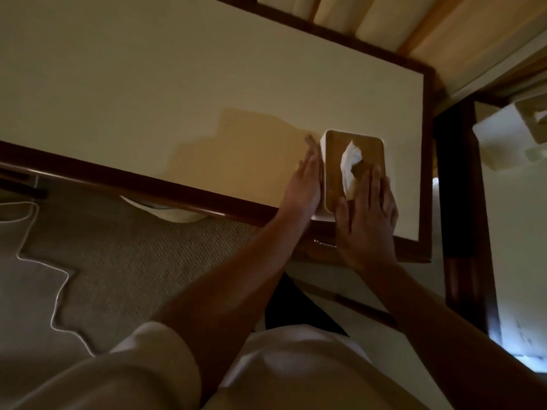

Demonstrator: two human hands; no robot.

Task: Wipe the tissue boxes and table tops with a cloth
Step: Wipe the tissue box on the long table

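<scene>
The tissue box (333, 149) is found at the near right end of the table top (148, 84), close to the dark wood edge. It is held between two flat hands. The left hand (305, 184) is pressed against the left side of the box with its fingers straight, so nothing is gripped by it. The right hand (367, 220) is laid flat on the near end of the lid, its fingers also straight, and nothing is pinched by it either. No cloth can be seen in either hand, though a small one could be hidden under the right palm; that cannot be told. It looks as if the box is being wiped or set straight, so the task is judged to be partway done at best. A yellower patch (236, 149) is seen on the table top just left of the box, but whether it is a wiped spot or only light cannot be told. A second tissue box (500, 143) is seen on another table (515, 232) at the far right, well apart from both hands, and it is probably left to be done. The box under the hands has a white body and a brown wood lid, and a white tissue (350, 164) is poking up through the slot.
</scene>
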